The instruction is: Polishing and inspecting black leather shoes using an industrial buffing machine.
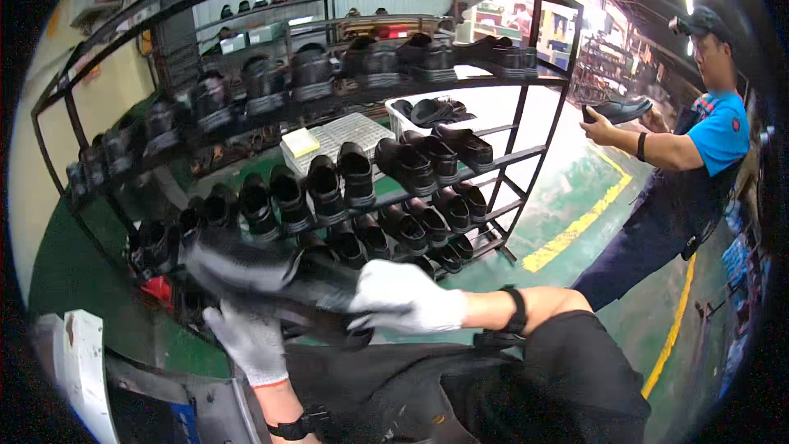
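A black shoe, smeared by motion, is held sole-side partly up in front of the rack. My right hand, in a white glove, is closed around its right-hand end. From below, my left hand, in a light glove with an orange cuff edge, supports the shoe; the shoe hides part of its fingers. Dark shapes beneath the shoe blur together, and I cannot tell if a second shoe is among them.
A black metal rack with tiers of black shoes stands ahead. Behind it are a white bin and a grey crate. At right a co-worker holds a dark shoe. A white metal post rises at lower left.
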The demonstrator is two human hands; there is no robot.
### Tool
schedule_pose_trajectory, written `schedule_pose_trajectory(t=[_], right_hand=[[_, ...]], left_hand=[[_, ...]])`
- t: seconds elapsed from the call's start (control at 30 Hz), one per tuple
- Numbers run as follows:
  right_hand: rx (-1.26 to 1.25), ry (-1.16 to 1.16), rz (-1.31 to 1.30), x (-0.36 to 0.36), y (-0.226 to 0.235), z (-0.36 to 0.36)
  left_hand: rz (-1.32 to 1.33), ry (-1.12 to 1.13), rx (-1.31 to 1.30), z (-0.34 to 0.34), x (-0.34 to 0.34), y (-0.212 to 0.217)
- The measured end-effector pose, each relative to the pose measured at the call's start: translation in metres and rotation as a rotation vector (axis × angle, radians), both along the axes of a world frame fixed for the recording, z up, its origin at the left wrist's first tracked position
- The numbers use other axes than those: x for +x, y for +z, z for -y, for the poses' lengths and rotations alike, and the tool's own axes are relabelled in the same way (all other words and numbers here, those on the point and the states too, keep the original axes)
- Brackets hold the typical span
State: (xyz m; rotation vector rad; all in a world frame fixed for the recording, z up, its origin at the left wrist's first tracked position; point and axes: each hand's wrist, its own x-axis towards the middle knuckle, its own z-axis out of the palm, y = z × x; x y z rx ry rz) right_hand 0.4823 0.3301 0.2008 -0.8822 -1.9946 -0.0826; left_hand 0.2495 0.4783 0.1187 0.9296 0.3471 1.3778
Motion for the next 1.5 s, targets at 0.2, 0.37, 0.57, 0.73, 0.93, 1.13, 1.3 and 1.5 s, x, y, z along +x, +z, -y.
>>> schedule_pose_trajectory(t=[0.2,0.37,0.57,0.73,0.93,1.13,1.3,1.5], right_hand=[[0.293,-0.672,-0.106,0.136,0.063,0.049],[0.468,-0.923,-0.071,0.26,0.109,0.029],[-0.135,-1.1,0.235,0.368,0.182,-0.038],[-0.034,-0.897,0.117,0.388,0.216,-0.101],[-0.021,-1.434,0.237,0.476,0.222,-0.094],[-0.206,-1.592,0.673,0.48,0.187,-0.086],[0.125,-1.593,0.769,0.451,0.169,-0.106],[0.083,-1.734,0.526,0.484,0.171,-0.092]], left_hand=[[0.094,-0.492,-0.121,0.022,0.083,0.014],[0.014,-0.55,-0.235,0.022,0.107,-0.012],[-0.082,-0.476,-0.342,0.03,0.123,-0.013],[-0.117,-0.449,-0.363,0.03,0.118,-0.024],[-0.091,-0.455,-0.426,0.034,0.111,-0.042],[-0.11,-0.423,-0.491,0.043,0.111,-0.053],[-0.131,-0.39,-0.505,0.051,0.103,-0.063],[-0.106,-0.364,-0.535,0.055,0.086,-0.074]])
